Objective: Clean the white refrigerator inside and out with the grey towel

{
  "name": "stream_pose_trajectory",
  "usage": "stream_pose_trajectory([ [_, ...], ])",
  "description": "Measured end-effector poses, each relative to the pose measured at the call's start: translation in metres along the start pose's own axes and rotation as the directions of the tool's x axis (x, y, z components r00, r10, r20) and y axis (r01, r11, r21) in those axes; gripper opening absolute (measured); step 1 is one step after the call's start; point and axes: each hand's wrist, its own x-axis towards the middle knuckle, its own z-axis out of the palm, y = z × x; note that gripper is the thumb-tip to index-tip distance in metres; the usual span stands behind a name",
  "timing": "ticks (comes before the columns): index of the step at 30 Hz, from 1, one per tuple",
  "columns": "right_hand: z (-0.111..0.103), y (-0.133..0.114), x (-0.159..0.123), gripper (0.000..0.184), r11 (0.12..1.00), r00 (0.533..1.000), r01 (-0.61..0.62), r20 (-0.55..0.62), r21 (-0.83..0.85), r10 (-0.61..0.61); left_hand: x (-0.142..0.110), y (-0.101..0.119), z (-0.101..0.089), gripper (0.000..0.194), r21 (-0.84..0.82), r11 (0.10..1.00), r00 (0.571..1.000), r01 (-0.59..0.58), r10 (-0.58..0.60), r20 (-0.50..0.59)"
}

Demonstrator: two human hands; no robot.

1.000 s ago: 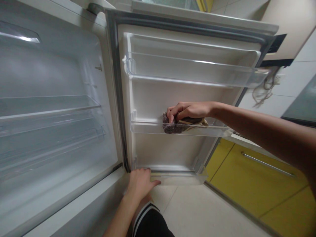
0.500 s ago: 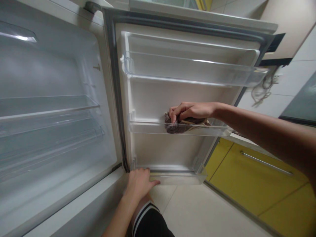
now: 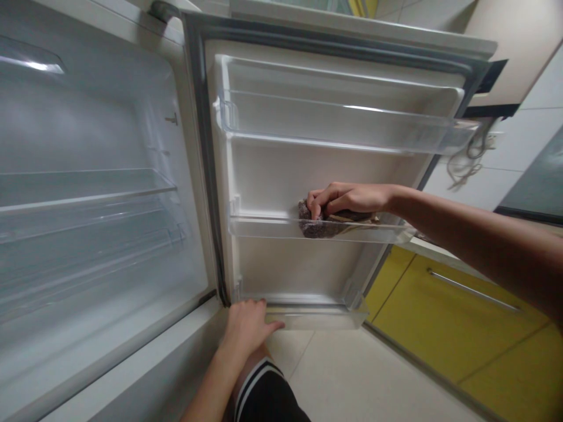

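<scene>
Nearest me, past the striped hem of my black clothing (image 3: 275, 395), my left hand (image 3: 246, 322) is at the hinge-side end of the lowest door bin (image 3: 325, 320), thumb spread from the fingers; whether it grips or only rests, I cannot tell. Higher up, my right hand (image 3: 349, 196) is closed, fingers bent around a bunched brown cloth (image 3: 304, 212). That cloth sits down in the clear middle bin (image 3: 264, 228), partway along, bare stretches of bin to either side. The upper bin (image 3: 334, 126) is fitted above, and the refrigerator door (image 3: 285, 170) stands wide open. I'd judge the work inside the middle bin to be midway; nothing visible tells me which other surfaces are done or left. To the left, the compartment (image 3: 92, 129) holds clear shelving; beyond the door are yellow cabinets (image 3: 422, 316) and a loose cord (image 3: 464, 171) by the wall.
</scene>
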Motion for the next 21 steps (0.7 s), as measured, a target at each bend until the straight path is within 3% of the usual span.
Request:
stream_pose_trajectory([
  [3,-0.001,0.003,-0.003,0.022,1.000,1.000,0.005,-0.008,0.003,-0.005,0.001,-0.001,0.002,0.063,0.040,0.998,0.998,-0.052,0.053,-0.019],
  [9,-0.003,0.011,-0.017,0.023,1.000,1.000,0.000,-0.018,0.018,0.001,0.001,-0.002,0.004,0.062,0.033,0.998,0.998,-0.050,0.051,-0.027],
  [21,-0.011,0.012,-0.069,0.036,0.983,0.981,-0.183,-0.066,-0.010,0.181,0.001,-0.002,0.000,0.060,0.008,0.998,0.998,-0.065,0.066,-0.025],
])
